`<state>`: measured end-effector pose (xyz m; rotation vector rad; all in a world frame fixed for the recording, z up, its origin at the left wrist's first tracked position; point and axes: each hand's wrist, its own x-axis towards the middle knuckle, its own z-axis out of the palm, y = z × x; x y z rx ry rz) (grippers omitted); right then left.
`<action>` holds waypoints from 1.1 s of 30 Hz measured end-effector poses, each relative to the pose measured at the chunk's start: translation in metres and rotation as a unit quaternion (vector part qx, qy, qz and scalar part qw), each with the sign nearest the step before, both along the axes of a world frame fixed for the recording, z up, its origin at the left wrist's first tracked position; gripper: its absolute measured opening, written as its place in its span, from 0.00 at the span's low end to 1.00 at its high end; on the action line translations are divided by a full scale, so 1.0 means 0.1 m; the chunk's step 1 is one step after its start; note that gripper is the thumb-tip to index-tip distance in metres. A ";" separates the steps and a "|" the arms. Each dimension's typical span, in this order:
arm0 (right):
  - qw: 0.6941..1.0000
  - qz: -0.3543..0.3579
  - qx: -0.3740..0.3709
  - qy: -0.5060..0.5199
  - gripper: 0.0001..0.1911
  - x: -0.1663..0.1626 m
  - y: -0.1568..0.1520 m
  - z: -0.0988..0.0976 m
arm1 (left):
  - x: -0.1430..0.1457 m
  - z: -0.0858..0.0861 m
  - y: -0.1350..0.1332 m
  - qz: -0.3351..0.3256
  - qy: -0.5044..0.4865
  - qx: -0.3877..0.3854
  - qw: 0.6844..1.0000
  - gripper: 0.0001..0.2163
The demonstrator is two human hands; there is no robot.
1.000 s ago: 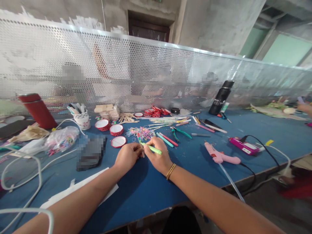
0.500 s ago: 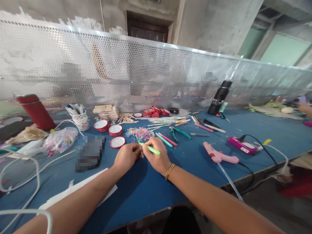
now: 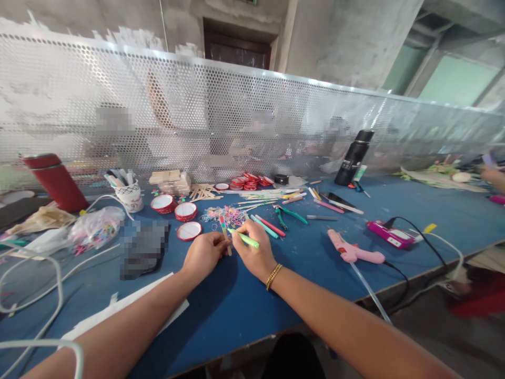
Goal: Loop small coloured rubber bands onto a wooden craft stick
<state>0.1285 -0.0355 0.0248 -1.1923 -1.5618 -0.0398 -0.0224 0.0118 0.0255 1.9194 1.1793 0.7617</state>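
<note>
Blue counter [image 3: 224,316] separates its near edge from left fingers [image 3: 221,241] pinching a stick [image 3: 223,228] and right fingers [image 3: 241,238] gripping a marker [image 3: 250,241].

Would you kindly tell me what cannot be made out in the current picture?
In the head view:
Middle of the narrow wooden stick with a red and green end: hidden by the left hand.
Nib of the light green plastic marker: too small to tell whether it touches the stick.
Surface of the flat black object: masked by pixelation.
Details behind the silver perforated metal screen: obscured by its mesh.
Another person's hand: cut off by the right edge.
</note>
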 end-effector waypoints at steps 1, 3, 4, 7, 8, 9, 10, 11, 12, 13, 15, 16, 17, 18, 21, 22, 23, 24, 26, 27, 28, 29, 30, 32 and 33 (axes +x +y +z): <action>1.000 0.000 0.000 0.005 0.08 0.00 0.00 0.00 | 0.00 0.00 0.00 0.000 -0.002 -0.001 1.000 0.14; 1.000 0.011 0.005 0.004 0.08 0.00 0.00 0.00 | 0.00 0.01 -0.01 0.000 -0.006 -0.003 1.000 0.15; 1.000 0.017 0.008 0.000 0.08 0.00 0.00 0.00 | 0.00 0.01 -0.01 0.000 -0.008 -0.005 1.000 0.15; 1.000 0.013 0.008 -0.005 0.07 0.00 0.00 0.00 | 0.00 0.01 -0.01 0.002 -0.004 -0.001 1.000 0.15; 1.000 0.007 0.007 0.000 0.07 0.00 0.00 0.00 | 0.00 0.01 -0.01 0.002 -0.002 0.002 1.000 0.15; 1.000 0.003 0.007 0.005 0.07 0.00 0.00 0.00 | 0.00 0.01 0.00 0.003 0.000 0.003 1.000 0.15; 1.000 0.003 0.007 0.009 0.07 0.00 0.01 0.00 | 0.00 0.01 0.00 0.004 0.000 0.003 1.000 0.15; 1.000 0.008 0.008 0.010 0.07 0.00 0.01 0.00 | 0.00 0.01 0.00 0.004 0.000 0.002 1.000 0.15; 1.000 0.016 0.009 0.009 0.07 0.00 0.01 0.00 | 0.00 0.01 0.00 0.004 -0.001 0.000 1.000 0.15; 1.000 0.023 0.009 0.006 0.07 0.00 0.01 -0.01 | 0.00 0.00 0.00 0.002 -0.003 -0.002 1.000 0.15; 1.000 0.023 0.006 0.001 0.08 0.00 0.01 -0.01 | 0.00 -0.01 0.00 -0.002 -0.005 0.000 1.000 0.14; 1.000 0.017 0.006 0.003 0.08 0.00 0.02 -0.01 | 0.00 -0.01 0.01 -0.003 -0.004 0.003 1.000 0.14; 1.000 0.010 0.006 0.007 0.08 0.00 0.01 -0.01 | 0.00 -0.01 0.01 -0.003 -0.002 0.005 1.000 0.14; 1.000 0.006 0.006 0.011 0.07 0.00 0.01 -0.01 | 0.00 -0.02 0.01 -0.002 0.000 0.006 1.000 0.14; 1.000 0.019 0.007 0.014 0.08 0.00 0.01 -0.01 | 0.00 -0.01 0.01 0.000 0.000 0.002 1.000 0.14; 1.000 0.024 0.007 0.010 0.08 0.00 0.01 -0.01 | 0.00 -0.01 0.01 -0.001 -0.001 0.000 1.000 0.14; 1.000 0.026 0.007 0.007 0.08 0.00 0.01 -0.01 | 0.00 0.00 0.01 -0.001 -0.002 -0.001 1.000 0.14; 1.000 0.022 0.007 0.006 0.08 0.00 0.01 -0.01 | 0.00 0.00 0.01 0.000 -0.002 -0.002 1.000 0.14; 1.000 0.009 0.005 0.013 0.08 0.00 0.02 -0.02 | 0.00 0.00 0.00 0.001 0.001 -0.001 1.000 0.15; 1.000 0.005 0.004 0.017 0.07 0.00 0.02 -0.02 | 0.00 0.00 0.00 0.002 0.003 0.000 1.000 0.15; 1.000 0.005 0.003 0.019 0.07 0.01 0.02 -0.02 | 0.00 0.00 0.00 0.002 0.004 0.002 1.000 0.15; 1.000 0.009 0.004 0.018 0.07 0.01 0.02 -0.02 | 0.00 0.00 0.00 0.002 0.004 0.003 1.000 0.15; 1.000 0.015 0.005 0.014 0.07 0.01 0.02 -0.02 | 0.00 0.00 0.00 0.002 0.003 0.003 1.000 0.15; 1.000 0.023 0.007 0.005 0.07 0.00 0.02 -0.02 | 0.01 0.00 0.00 0.003 0.000 0.002 1.000 0.15; 1.000 0.021 0.007 0.003 0.07 0.00 0.02 -0.02 | 0.01 0.01 0.00 0.003 -0.001 0.002 1.000 0.15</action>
